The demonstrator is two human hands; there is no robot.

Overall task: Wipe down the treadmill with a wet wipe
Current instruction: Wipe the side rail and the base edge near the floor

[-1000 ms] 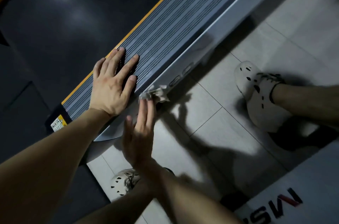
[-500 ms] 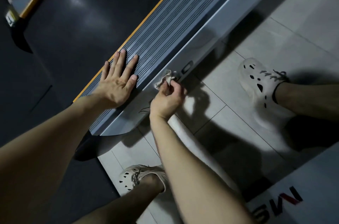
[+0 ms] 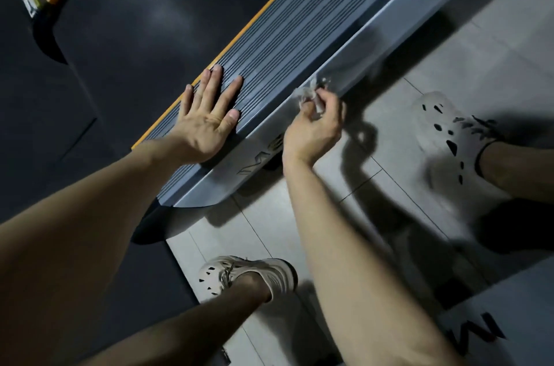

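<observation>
Wiping the treadmill's side rail

The right hand [image 3: 311,128] pinches the crumpled wet wipe [image 3: 310,92] against the treadmill [image 3: 299,23] side rail; the left hand [image 3: 207,116] lies spread on the ribbed strip. Most rail length seemingly remains.

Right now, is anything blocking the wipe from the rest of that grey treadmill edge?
Nothing visible does. The right hand pinches the wet wipe at the grey side rail, whose surface further along lies bare. The left hand rests flat on the ribbed strip beside it, off the wipe's path.
</observation>
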